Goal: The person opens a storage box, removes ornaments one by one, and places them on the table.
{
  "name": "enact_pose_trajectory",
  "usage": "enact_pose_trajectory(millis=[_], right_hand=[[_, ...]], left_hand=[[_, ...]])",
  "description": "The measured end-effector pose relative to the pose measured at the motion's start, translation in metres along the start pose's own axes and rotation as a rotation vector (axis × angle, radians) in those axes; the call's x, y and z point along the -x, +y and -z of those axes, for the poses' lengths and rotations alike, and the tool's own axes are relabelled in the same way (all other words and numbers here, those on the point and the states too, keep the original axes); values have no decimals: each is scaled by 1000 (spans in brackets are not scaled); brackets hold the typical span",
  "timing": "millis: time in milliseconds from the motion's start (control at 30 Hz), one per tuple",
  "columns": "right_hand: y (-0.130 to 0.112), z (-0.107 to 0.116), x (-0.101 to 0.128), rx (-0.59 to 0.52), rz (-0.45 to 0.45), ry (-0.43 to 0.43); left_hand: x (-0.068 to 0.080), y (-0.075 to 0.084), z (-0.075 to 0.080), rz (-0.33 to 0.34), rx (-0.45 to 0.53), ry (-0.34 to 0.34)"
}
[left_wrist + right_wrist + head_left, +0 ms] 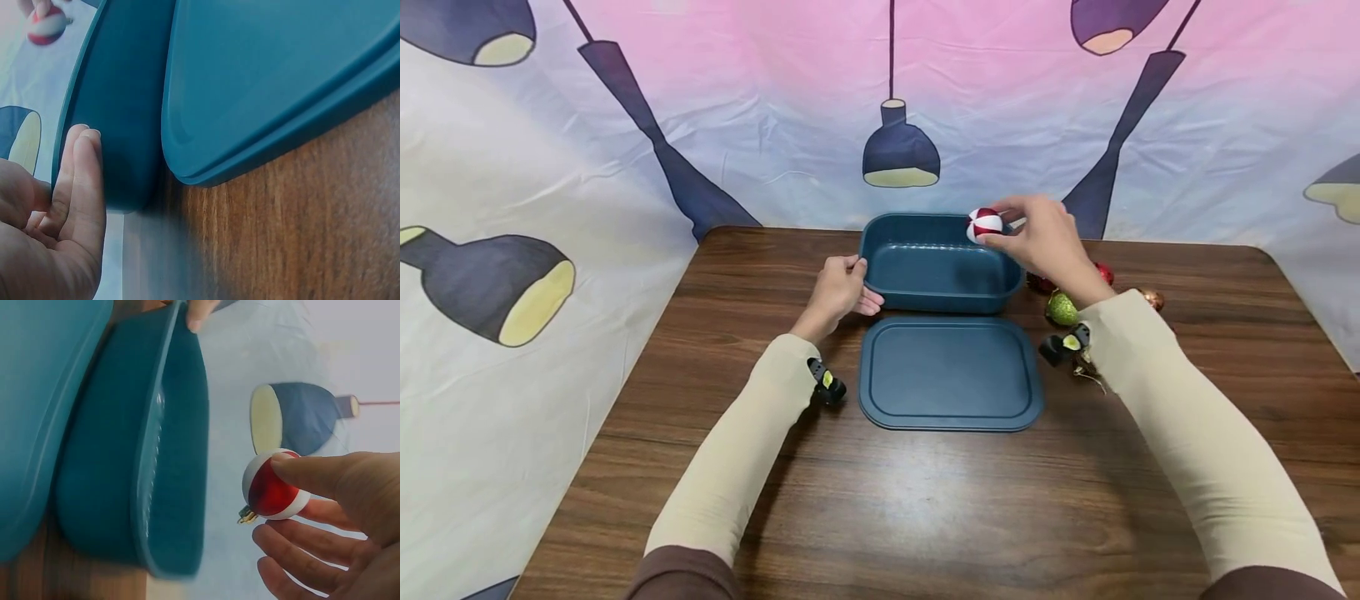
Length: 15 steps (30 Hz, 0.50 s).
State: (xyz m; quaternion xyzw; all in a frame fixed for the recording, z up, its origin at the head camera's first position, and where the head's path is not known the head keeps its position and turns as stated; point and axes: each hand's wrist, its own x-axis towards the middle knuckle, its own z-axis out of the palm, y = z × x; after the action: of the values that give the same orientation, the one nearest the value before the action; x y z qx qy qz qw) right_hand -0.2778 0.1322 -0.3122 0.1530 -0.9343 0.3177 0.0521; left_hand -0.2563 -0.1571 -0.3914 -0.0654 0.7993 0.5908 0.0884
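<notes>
A red and white Christmas bauble (pixel 983 225) with a small gold cap (pixel 247 515) is pinched between the thumb and fingers of my right hand (pixel 1041 237). That hand is raised over the right end of a deep teal rectangular container (pixel 940 303). My left hand (pixel 841 292) grips the container's left end, the thumb over the rim and the fingers (pixel 84 181) along the outer wall. The container's inside looks bare in the head view. A matching flat lid (pixel 951 375) lies on the table just in front of the container.
To the right of the container several baubles lie on the wooden table (pixel 925 508), partly hidden by the right forearm: a green glittery bauble (pixel 1062 309), a red bauble (pixel 1105 272) and a copper bauble (pixel 1152 299). A lamp-patterned cloth (pixel 805 125) hangs behind the table.
</notes>
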Motion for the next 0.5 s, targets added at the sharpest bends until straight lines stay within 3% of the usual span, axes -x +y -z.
enact_pose_trajectory(millis=[233,500], right_hand=[[22,27,23,19,-13,-18],[43,42,46,36,-89,-87]], left_hand=[[0,0,0,7,8,2],[-1,0,0,-1,8,-6]])
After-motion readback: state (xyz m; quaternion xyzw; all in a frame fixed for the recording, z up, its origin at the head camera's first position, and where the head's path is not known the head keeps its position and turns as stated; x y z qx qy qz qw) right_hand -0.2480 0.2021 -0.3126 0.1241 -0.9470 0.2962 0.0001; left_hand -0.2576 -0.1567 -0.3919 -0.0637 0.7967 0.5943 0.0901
